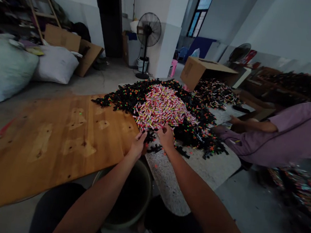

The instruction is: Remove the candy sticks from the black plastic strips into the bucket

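Head view: my left hand (138,142) and right hand (166,136) rake the black pieces (198,132) at the worktop's (208,170) near edge, above the bucket (149,190). Whether either hand grips any, I cannot tell. Lifting some, I judge, calls for closing fingers round a clump.

Bare wooden board (44,145) open leftward, black parts heap (195,133) blocks ahead, bucket (133,223) below

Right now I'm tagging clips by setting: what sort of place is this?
Likely a small sorting workshop: a heap of black parts and coloured pieces on a table, a cardboard box behind, and stuffed sacks on the floor.
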Demonstrator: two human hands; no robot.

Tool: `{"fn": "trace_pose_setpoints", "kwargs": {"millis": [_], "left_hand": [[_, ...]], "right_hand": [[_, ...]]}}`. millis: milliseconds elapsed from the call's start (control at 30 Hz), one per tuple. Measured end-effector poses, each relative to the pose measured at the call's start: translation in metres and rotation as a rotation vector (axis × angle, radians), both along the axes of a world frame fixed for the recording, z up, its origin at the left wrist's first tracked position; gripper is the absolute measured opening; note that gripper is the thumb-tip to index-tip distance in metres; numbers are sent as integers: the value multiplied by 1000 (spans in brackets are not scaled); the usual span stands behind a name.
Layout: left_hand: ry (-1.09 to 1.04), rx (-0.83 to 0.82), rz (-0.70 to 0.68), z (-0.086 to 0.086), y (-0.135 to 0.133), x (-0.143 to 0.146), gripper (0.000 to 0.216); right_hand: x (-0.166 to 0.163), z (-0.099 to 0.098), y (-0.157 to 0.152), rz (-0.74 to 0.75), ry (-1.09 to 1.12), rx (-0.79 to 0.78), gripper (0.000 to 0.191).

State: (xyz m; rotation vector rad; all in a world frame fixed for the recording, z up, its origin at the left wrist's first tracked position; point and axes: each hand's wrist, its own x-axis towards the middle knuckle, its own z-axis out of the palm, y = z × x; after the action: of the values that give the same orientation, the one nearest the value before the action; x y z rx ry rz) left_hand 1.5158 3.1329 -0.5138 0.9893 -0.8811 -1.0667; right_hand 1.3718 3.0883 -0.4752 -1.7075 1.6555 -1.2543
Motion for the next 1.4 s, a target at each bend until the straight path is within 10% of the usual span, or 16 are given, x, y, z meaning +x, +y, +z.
{"fn": "trace_pose_setpoints", "kwargs": {"millis": [533,1400], "left_hand": [[-557,-126,-533,75,83,-1,46],[-993,-272,-671,91,109,9,33]], "right_hand": [[-59,31,114,554,-593,92,28],[-63,39,127,726,-513,182,22]]}}
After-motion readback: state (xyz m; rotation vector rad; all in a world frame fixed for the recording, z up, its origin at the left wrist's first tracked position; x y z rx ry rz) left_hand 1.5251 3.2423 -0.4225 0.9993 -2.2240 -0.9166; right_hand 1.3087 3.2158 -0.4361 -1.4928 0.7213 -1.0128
